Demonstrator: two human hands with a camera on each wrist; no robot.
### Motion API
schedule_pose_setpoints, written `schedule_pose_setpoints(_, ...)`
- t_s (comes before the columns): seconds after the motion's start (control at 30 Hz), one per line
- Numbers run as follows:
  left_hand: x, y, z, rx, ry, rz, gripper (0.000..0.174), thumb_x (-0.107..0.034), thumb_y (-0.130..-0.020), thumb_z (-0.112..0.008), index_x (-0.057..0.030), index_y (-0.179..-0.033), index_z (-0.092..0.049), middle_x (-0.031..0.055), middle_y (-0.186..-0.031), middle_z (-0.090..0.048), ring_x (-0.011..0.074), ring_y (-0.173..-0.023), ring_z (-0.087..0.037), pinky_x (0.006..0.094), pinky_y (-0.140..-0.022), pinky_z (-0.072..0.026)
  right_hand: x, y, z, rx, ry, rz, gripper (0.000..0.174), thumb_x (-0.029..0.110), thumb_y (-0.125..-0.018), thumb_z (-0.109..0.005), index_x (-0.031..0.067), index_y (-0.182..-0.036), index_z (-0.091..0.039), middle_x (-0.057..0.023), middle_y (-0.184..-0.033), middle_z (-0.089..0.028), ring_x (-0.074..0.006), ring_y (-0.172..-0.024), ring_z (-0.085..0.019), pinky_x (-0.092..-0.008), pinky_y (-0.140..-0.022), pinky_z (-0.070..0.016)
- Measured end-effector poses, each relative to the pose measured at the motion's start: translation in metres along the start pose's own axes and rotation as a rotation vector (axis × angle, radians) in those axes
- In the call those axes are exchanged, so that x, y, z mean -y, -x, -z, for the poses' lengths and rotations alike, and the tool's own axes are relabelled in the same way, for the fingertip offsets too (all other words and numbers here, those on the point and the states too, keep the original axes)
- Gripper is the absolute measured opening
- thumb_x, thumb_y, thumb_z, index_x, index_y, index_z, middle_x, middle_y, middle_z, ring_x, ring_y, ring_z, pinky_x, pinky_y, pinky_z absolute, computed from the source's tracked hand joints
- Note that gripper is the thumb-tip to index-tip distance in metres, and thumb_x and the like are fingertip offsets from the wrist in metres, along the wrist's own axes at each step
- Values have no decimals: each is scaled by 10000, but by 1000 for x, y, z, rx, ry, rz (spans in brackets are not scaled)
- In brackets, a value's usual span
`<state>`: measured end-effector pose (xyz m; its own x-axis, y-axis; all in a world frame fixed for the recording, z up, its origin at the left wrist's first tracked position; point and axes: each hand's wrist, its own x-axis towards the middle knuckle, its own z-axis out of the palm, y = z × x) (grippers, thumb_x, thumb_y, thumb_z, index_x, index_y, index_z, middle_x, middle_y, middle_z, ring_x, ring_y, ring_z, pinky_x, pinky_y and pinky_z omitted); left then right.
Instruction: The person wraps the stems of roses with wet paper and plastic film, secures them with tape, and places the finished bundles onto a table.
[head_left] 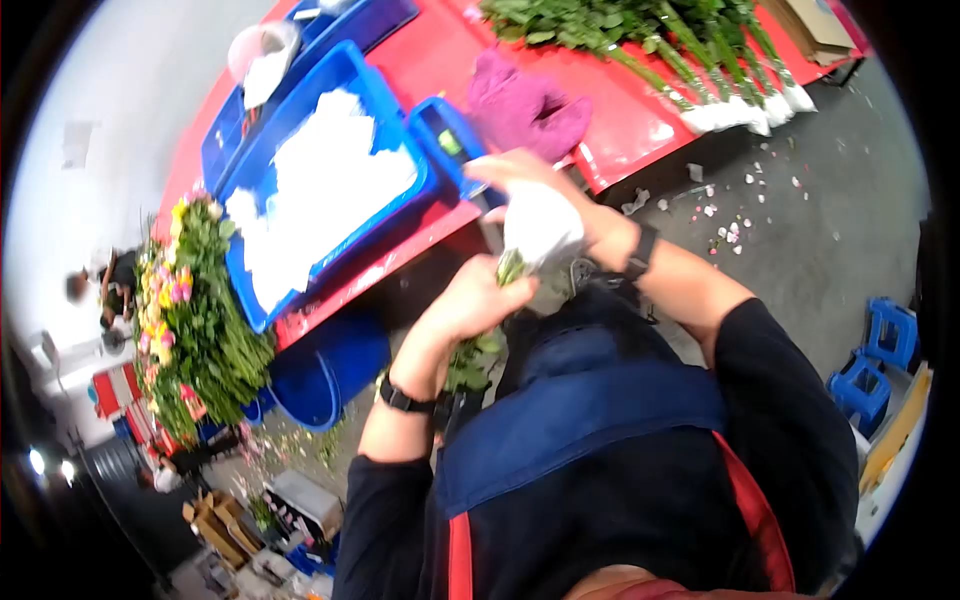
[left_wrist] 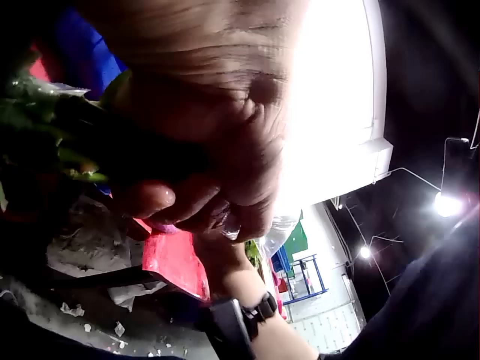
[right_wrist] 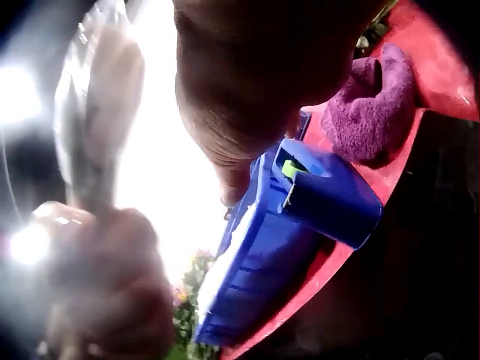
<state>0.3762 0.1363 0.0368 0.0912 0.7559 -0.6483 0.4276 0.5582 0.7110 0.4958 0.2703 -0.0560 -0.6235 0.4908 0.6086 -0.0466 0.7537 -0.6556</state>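
My left hand [head_left: 474, 304] grips a bunch of leafy stems [head_left: 510, 266] just below their white-wrapped end [head_left: 545, 228], which points up. Leaves [head_left: 470, 365] hang beneath that fist. Clear plastic covers the wrapped end [right_wrist: 97, 112] in the right wrist view. Beyond the wrap, my right hand [head_left: 530, 176] reaches toward a small blue bin [head_left: 430, 118] with its fingers apart, and nothing shows between them. Something light green [right_wrist: 291, 169] lies in the small bin. In the left wrist view, the left fingers [left_wrist: 202, 202] curl round the dark stems.
A large blue tub [head_left: 345, 65] of white material [head_left: 335, 180] stands on the red table [head_left: 410, 55]. A purple towel [head_left: 525, 105] and several wrapped bunches [head_left: 740, 112] lie farther along. Flowers [head_left: 200, 320] stand at left, near a blue bucket [head_left: 330, 370]. Blue stools [head_left: 860, 390] stand at right.
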Motion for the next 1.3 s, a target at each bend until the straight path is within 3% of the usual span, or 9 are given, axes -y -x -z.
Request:
schedule_pose_setpoints(0.1, -15, 10, -6, -124, -193, -46, 233, -220, -812, -631, 6, -765, -600, 66, -602, -552, 117, -581, -517, 326, -572, -452, -4, -1, -12, 590, 321, -115, 221, 297, -811, -585, 88, -883, -592, -96, -878, -598, -251, -864, -577, -381, -683, -456)
schedule_pose_setpoints(0.2, 10, -2, -3, -373, -190, -37, 227, -206, -803, -621, 10, -738, -592, 86, -576, -533, 125, -545, -503, 339, -548, -442, -19, 48, -36, -52, 223, 11, 222, 140, -723, -672, 97, -928, -601, -114, -956, -599, -283, -898, -578, -389, -783, -460)
schedule_pose_setpoints(0.3, 30, -21, 9, -590, -287, -38, 228, -191, -791, -606, 19, -709, -575, 144, -564, -539, 203, -516, -541, 373, -536, -438, -21, 41, -44, 311, -109, -610, 202, 239, -748, -706, 100, -887, -659, -130, -943, -652, -338, -860, -602, -426, -719, -477)
schedule_pose_setpoints(0.43, 55, -28, 22, -827, -557, -20, 263, -252, -783, -616, 9, -759, -627, 230, -694, -625, 394, -681, -642, 463, -624, -491, 15, 40, -40, 610, -499, -486, 176, 222, -815, -622, 89, -781, -733, -70, -736, -708, -190, -646, -670, -338, -586, -514)
schedule_pose_setpoints(0.67, 67, -15, -17, -418, -987, -157, 255, -277, -765, -668, -51, -877, -634, 166, -735, -657, 393, -716, -647, 473, -609, -519, 63, -2, -11, 565, -1130, -1327, 167, 141, -793, -623, -16, -789, -679, -96, -686, -682, -161, -546, -628, -273, -438, -411)
schedule_pose_setpoints(0.87, 2, 2, -29, -166, -846, 33, 310, -315, -743, -671, -11, -804, -660, 212, -766, -648, 386, -753, -639, 467, -705, -516, 33, -26, 46, 839, -891, -907, 217, 80, -795, -647, -6, -994, -657, -62, -580, -627, -79, -416, -492, -245, -389, -374)
schedule_pose_setpoints(1.03, -46, 9, -16, -39, -500, -38, 255, -224, -741, -634, 25, -794, -630, 223, -669, -596, 332, -625, -608, 411, -644, -486, -13, 16, 60, 835, -799, -553, 399, 66, -770, -687, 16, -1162, -639, -84, -1046, -693, -126, -882, -642, -293, -732, -522)
schedule_pose_setpoints(1.17, -60, 3, -14, -86, -295, 35, 207, -180, -785, -622, 22, -755, -589, 45, -596, -533, 88, -611, -491, 328, -578, -442, -15, 68, 34, 203, -537, -48, 165, 144, -809, -703, 12, -908, -694, -59, -813, -692, -150, -764, -649, -307, -728, -520)
schedule_pose_setpoints(1.3, -35, -30, -17, -393, -771, -37, 237, -220, -759, -636, 15, -778, -659, 205, -720, -658, 337, -695, -661, 428, -634, -519, 69, 49, 68, 326, -773, -931, 237, 206, -886, -631, 5, -769, -678, -25, -614, -611, -69, -536, -554, -235, -494, -430)
